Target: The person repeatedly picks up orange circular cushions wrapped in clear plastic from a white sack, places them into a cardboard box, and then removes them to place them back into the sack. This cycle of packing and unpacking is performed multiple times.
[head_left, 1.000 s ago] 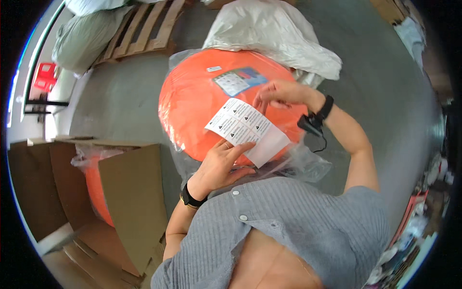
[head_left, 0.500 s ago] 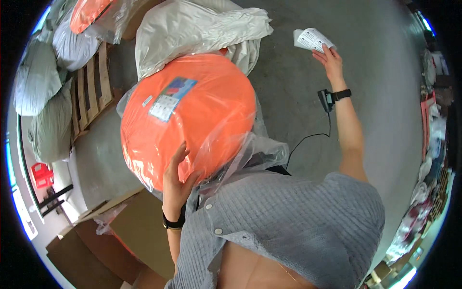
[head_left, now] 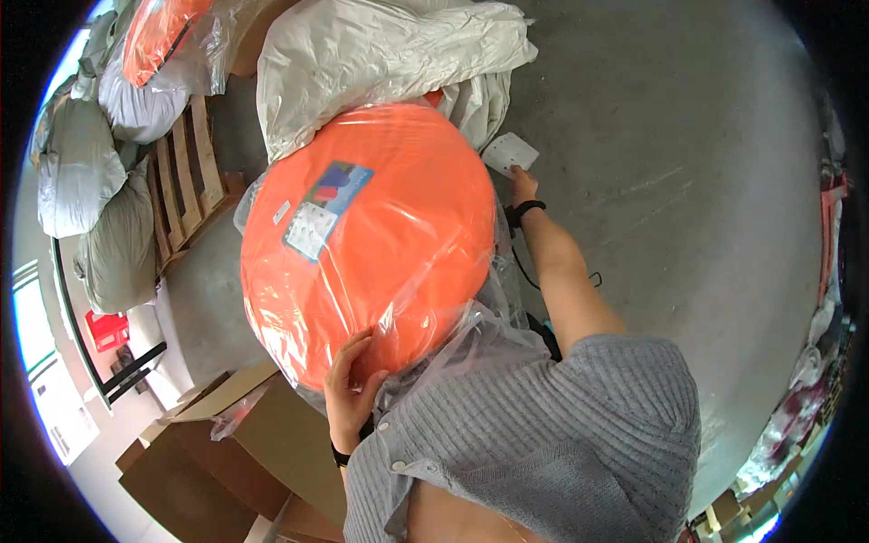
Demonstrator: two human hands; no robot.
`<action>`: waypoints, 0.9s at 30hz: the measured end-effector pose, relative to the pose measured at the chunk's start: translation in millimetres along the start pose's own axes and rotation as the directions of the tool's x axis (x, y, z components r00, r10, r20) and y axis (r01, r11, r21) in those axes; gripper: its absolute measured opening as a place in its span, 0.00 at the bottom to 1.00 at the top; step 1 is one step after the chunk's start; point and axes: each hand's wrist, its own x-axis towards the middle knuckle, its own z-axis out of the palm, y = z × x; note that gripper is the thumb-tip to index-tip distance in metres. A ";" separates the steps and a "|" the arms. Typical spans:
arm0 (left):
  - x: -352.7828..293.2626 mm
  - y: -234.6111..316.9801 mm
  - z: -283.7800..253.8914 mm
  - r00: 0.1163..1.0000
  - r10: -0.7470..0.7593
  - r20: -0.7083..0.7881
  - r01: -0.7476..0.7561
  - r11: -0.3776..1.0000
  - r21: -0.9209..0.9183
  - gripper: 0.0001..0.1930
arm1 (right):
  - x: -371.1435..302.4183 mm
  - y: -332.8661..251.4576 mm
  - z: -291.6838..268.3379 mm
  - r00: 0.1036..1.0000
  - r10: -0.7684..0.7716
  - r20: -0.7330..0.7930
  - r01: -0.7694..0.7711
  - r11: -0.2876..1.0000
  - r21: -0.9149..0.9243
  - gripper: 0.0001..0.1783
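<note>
A large round orange bundle [head_left: 412, 226] in clear plastic wrap lies in front of me, with a blue and white printed label [head_left: 329, 210] on its top. Against its near edge rests my left hand [head_left: 351, 389], thumb apart from the fingers, touching the wrap without a visible grip. Beyond the bundle's right side, my right hand [head_left: 523, 185] pinches a white printed sheet [head_left: 510, 155] by its near edge. Loose clear plastic [head_left: 480, 344] bunches between the bundle and my body.
A crumpled off-white sack [head_left: 389, 59] lies against the bundle's far side. To the left are a wooden pallet [head_left: 184, 181], stuffed sacks [head_left: 120, 262] and a red crate [head_left: 109, 331]. An open cardboard box [head_left: 294, 443] stands at the lower left. Grey concrete floor [head_left: 652, 136] stretches to the right.
My right hand has swung left with the white sheet, from out over the floor to close beside the bundle. My left hand has come down onto the wrap at the near edge.
</note>
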 end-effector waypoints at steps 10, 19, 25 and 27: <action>-16.2 4.1 -75.3 0.961 -0.056 -0.272 0.021 0.991 -0.129 0.16 | -24.8 -5.7 -42.2 0.975 0.063 0.214 -0.032 0.989 -0.145 0.25; 46.6 -148.0 -205.3 0.855 -0.402 -0.327 0.305 0.901 -0.309 0.28 | -148.8 -163.2 27.5 0.641 0.114 0.759 0.116 0.963 -0.243 0.36; 71.1 -186.2 -178.9 0.867 -0.498 0.028 0.379 0.622 -0.685 0.16 | -167.9 -175.9 72.2 0.637 0.065 0.768 0.399 0.825 -0.401 0.33; 67.3 -196.3 -168.1 0.901 -0.432 0.028 0.320 0.622 -0.715 0.16 | -169.4 -182.6 69.5 0.628 -0.046 0.777 0.491 0.798 -0.349 0.31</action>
